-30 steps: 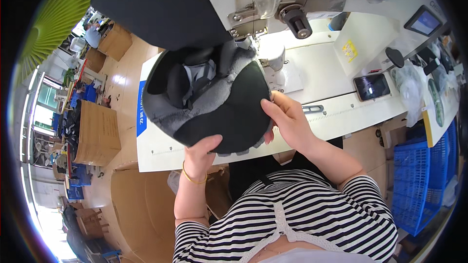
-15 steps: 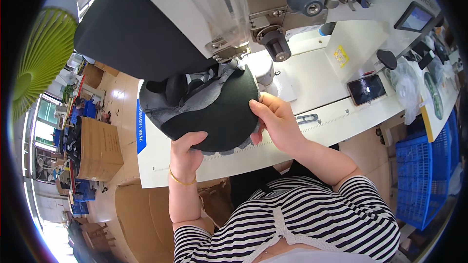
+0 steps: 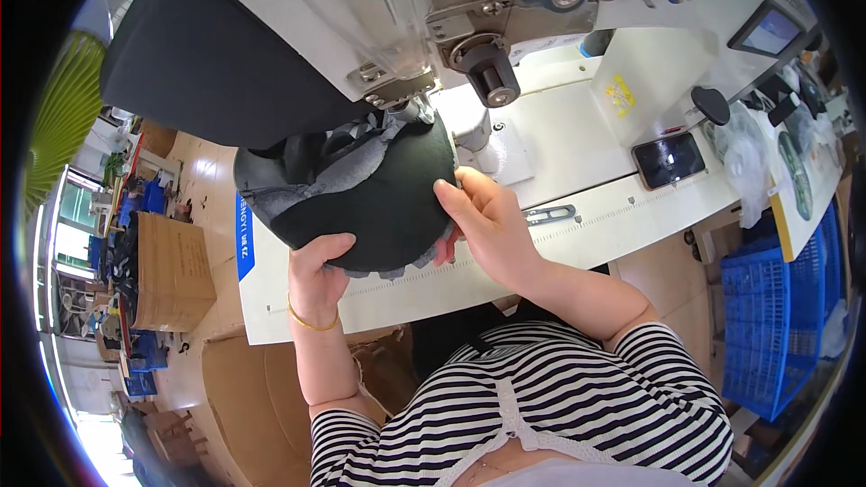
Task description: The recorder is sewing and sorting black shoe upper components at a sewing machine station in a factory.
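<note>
A black and grey cap-like fabric piece point(image 3: 388, 194) lies under the sewing machine's presser foot point(image 3: 415, 110), its far edge at the needle area. My left hand point(image 3: 316, 275) grips the near left edge, thumb flat on top and fingers folded underneath. At the right edge, my right hand point(image 3: 483, 221) pinches the fabric between thumb and fingers. Grey cut edges show below the black layer along the near side. The needle point and the stitching are too small to make out.
The white sewing machine point(image 3: 559, 63) has dark knobs and a small screen point(image 3: 767, 32). On its table point(image 3: 559, 243) lie a phone point(image 3: 667, 162) and a slotted metal piece point(image 3: 548, 215). Blue crates point(image 3: 767, 334) stand at right, a cardboard box point(image 3: 171, 271) at left, beside a green fan point(image 3: 68, 117).
The whole view has shifted, so the machine, fabric and hands sit a little further left in the picture. Both hands keep their grip on the fabric piece.
</note>
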Available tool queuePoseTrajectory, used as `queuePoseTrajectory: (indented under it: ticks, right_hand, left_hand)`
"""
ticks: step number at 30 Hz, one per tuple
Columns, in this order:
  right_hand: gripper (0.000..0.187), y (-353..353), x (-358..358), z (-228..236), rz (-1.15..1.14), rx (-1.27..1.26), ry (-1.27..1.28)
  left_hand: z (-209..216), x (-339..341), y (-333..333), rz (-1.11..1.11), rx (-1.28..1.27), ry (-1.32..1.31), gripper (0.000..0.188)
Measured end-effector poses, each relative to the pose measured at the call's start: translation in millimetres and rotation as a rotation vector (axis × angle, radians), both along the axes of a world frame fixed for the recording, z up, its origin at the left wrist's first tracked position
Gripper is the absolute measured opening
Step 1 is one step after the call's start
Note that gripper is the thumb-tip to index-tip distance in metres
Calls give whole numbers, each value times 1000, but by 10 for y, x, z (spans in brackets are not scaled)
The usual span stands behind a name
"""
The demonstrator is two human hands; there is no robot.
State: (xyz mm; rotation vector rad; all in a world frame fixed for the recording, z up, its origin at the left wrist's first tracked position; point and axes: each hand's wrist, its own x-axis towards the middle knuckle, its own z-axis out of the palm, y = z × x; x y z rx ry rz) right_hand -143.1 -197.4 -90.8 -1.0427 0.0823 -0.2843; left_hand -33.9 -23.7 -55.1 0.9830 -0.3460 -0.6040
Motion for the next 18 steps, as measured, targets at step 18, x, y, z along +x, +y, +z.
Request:
queuePoseTrajectory:
  ticks: [18]
  right_hand:
    - [27, -66, 104, 17, 7, 16, -26]
  left_hand:
    - [-236, 266, 22, -88, -34, -51, 45]
